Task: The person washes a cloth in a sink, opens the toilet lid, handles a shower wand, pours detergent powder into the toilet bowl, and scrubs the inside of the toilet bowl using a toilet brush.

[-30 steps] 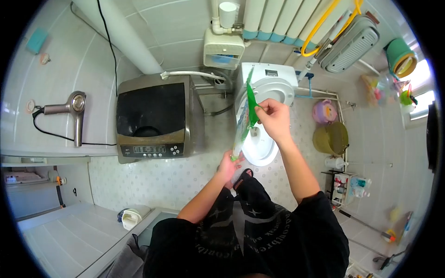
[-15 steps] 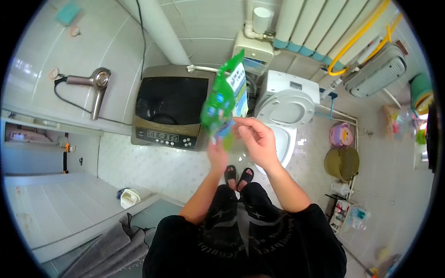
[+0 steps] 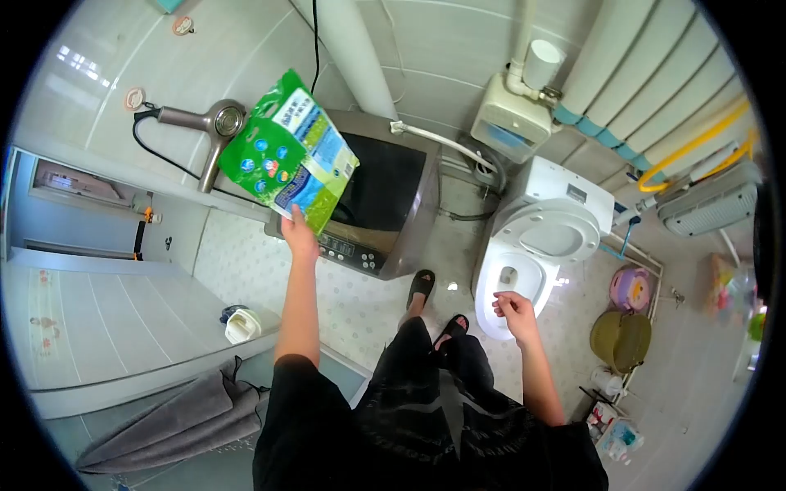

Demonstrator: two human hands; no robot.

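My left hand (image 3: 300,235) grips the lower corner of a green laundry detergent bag (image 3: 299,159), its thumb over the printed front. The bag is held up at the left, tilted, in front of the control-panel side of a washing machine (image 3: 385,176) with a dark lid. My right hand (image 3: 516,316) is well apart from the bag, above the front of the toilet bowl (image 3: 485,282). Its fingers are curled in toward the thumb; whether anything small is between them cannot be made out.
A white toilet (image 3: 565,192) with its lid raised stands right of the washer. A hair dryer (image 3: 225,123) hangs on the left wall. A grey towel (image 3: 176,425) lies at lower left. Basins (image 3: 622,340) stand along the right wall. A drain hose (image 3: 471,217) runs between washer and toilet.
My left hand has carried the detergent bag left, turning its printed front into view. My right hand has left the bag and dropped to the right. The view has shifted, and one foot has stepped.
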